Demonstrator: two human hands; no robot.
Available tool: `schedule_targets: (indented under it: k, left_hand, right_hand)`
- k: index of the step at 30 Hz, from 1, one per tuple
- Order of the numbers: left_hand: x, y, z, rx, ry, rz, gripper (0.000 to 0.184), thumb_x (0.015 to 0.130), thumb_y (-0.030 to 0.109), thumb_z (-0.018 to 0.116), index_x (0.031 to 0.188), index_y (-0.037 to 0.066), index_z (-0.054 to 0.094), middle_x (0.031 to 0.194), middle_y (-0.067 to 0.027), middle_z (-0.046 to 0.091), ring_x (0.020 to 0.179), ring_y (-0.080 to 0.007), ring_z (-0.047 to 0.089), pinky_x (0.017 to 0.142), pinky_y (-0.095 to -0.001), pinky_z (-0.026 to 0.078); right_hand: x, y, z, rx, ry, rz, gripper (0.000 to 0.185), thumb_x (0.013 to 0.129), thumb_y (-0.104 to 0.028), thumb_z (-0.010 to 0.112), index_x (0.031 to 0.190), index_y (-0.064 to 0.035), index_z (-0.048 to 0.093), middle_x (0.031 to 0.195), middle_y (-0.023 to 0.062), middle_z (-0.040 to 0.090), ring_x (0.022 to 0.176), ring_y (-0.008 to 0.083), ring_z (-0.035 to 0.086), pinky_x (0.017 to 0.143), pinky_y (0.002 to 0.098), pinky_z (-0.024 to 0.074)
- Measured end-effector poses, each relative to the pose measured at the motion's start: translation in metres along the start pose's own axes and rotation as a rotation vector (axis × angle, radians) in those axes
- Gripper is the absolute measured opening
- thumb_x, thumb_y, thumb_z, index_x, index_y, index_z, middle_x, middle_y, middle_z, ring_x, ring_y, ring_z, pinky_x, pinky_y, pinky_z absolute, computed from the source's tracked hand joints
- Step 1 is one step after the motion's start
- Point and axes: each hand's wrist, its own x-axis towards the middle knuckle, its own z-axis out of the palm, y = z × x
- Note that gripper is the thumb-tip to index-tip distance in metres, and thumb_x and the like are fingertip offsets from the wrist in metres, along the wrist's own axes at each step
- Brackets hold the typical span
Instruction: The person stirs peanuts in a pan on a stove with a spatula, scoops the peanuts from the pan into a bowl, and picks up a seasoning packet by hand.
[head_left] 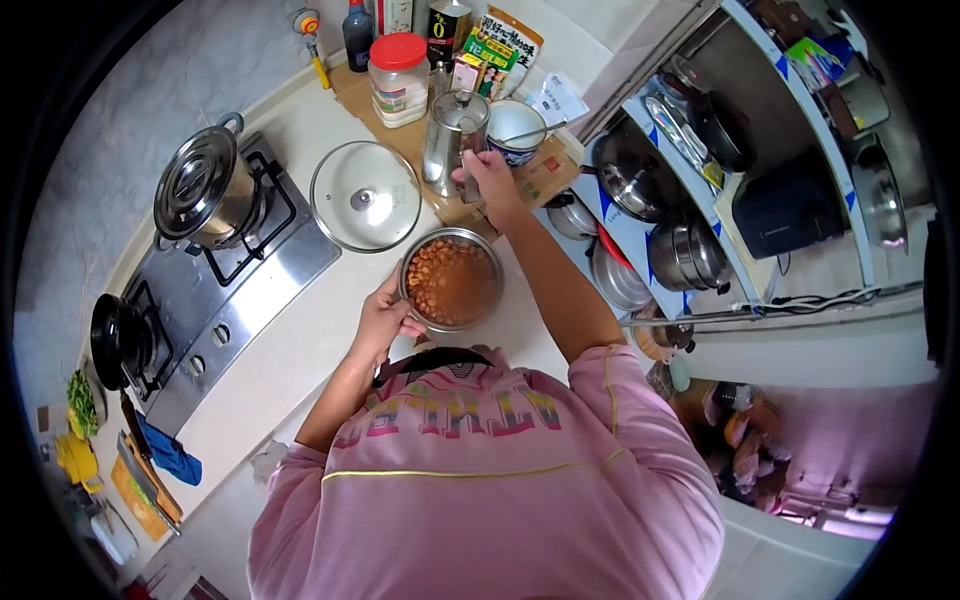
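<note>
My left hand (384, 318) grips the left rim of a round metal bowl (497, 318). Inside lie reddish-brown peanuts or beans (430, 282), partly under cloudy brown liquid. My right hand (487, 182) is closed round the handle of a clear lidded pitcher (443, 145), which is upright on flattened cardboard beyond the bowl. Just right of the pitcher is a white-and-blue bowl (517, 122) with a utensil across its rim. A glass pot lid (366, 198) with a central knob lies on the counter, left of the pitcher.
A steel pot (205, 185) with its lid on and a black pan (118, 340) stand on the gas stove (270, 275) at left. A red-capped jar (398, 82), bottles and packets line the back. Shelves of cookware (690, 250) rise on the right. A knife (150, 475) lies at lower left.
</note>
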Motion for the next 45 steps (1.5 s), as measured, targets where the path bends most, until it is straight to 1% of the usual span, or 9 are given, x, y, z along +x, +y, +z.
schedule_targets:
  k: [4,6,13,24,28,30,32,38,45]
  left_hand:
    - [0.009,0.001,0.003,-0.035,0.072,0.022,0.061,0.082,-0.005,0.038,0.139,0.015,0.028,0.092,-0.0096,0.062,0.053,-0.0131,0.061,0.048,-0.0207,0.051]
    - [0.009,0.003,0.007,-0.043,0.130,0.049,0.056,0.084,-0.002,0.041,0.137,0.014,0.032,0.079,-0.0083,0.064,0.051,-0.0111,0.060,0.046,-0.0191,0.050]
    - [0.008,-0.009,0.033,-0.110,0.337,0.063,0.059,0.082,-0.006,0.039,0.137,0.013,0.030,0.077,-0.0096,0.063,0.050,-0.0133,0.060,0.045,-0.0208,0.050]
    - [0.028,-0.013,0.090,-0.182,0.566,0.096,0.056,0.084,-0.002,0.042,0.137,0.011,0.031,0.072,-0.0076,0.062,0.050,-0.0122,0.059,0.044,-0.0205,0.049]
    - [0.050,-0.010,0.104,-0.159,0.603,0.112,0.052,0.085,0.000,0.042,0.135,0.011,0.034,0.072,-0.0060,0.061,0.048,-0.0109,0.056,0.045,-0.0208,0.048]
    - [0.064,-0.011,0.109,-0.173,0.587,0.131,0.053,0.085,0.000,0.041,0.136,0.011,0.032,0.071,-0.0059,0.060,0.049,-0.0110,0.057,0.046,-0.0211,0.048]
    - [0.076,-0.012,0.109,-0.162,0.583,0.137,0.054,0.085,0.001,0.042,0.137,0.011,0.031,0.071,-0.0058,0.060,0.049,-0.0112,0.057,0.047,-0.0213,0.048]
    - [0.100,-0.015,0.116,-0.149,0.614,0.124,0.056,0.085,-0.003,0.041,0.138,0.011,0.028,0.071,-0.0073,0.060,0.050,-0.0128,0.058,0.045,-0.0226,0.050]
    - [0.095,-0.001,0.132,-0.065,0.688,0.020,0.051,0.090,0.006,0.045,0.138,0.011,0.028,0.069,-0.0060,0.060,0.052,-0.0104,0.057,0.048,-0.0222,0.049]
  right_hand:
    - [-0.015,-0.015,-0.005,-0.014,-0.236,0.071,0.033,0.092,-0.029,0.044,0.082,-0.0013,0.058,0.067,0.0029,0.056,0.064,0.0104,0.051,0.062,0.0236,0.0416]
    - [-0.008,-0.002,0.003,-0.013,-0.175,0.006,0.035,0.093,-0.028,0.043,0.073,-0.0027,0.056,0.061,0.0012,0.049,0.061,0.0099,0.048,0.060,0.0238,0.0404]
    - [0.005,0.008,0.014,0.136,-0.156,-0.086,0.036,0.094,-0.027,0.041,0.067,-0.0043,0.048,0.056,-0.0004,0.042,0.053,0.0091,0.042,0.052,0.0239,0.0373]
    - [0.061,0.015,0.003,0.076,-0.402,-0.078,0.036,0.094,-0.026,0.041,0.067,-0.0028,0.050,0.055,0.0019,0.046,0.053,0.0101,0.046,0.053,0.0253,0.0400]
    - [0.072,0.001,-0.017,-0.185,-0.540,-0.227,0.035,0.092,-0.029,0.043,0.080,-0.0001,0.057,0.067,0.0083,0.060,0.060,0.0163,0.056,0.059,0.0296,0.0440]
    - [0.070,-0.019,-0.048,-0.449,-0.497,-0.334,0.032,0.091,-0.028,0.046,0.092,-0.0002,0.060,0.077,0.0111,0.064,0.068,0.0190,0.061,0.064,0.0317,0.0459]
    - [0.057,-0.047,-0.090,-0.304,-0.390,-0.324,0.025,0.090,-0.021,0.051,0.101,-0.0019,0.061,0.083,0.0110,0.065,0.074,0.0145,0.062,0.067,0.0271,0.0474]
    - [0.063,-0.046,-0.199,-0.048,0.061,-0.077,0.020,0.085,-0.014,0.058,0.103,-0.0034,0.057,0.068,0.0000,0.056,0.055,0.0029,0.047,0.047,0.0154,0.0352]
    - [0.109,-0.028,-0.162,-0.108,-0.169,-0.037,0.028,0.080,-0.010,0.063,0.106,-0.0002,0.059,0.074,0.0029,0.060,0.066,0.0075,0.054,0.059,0.0215,0.0427]
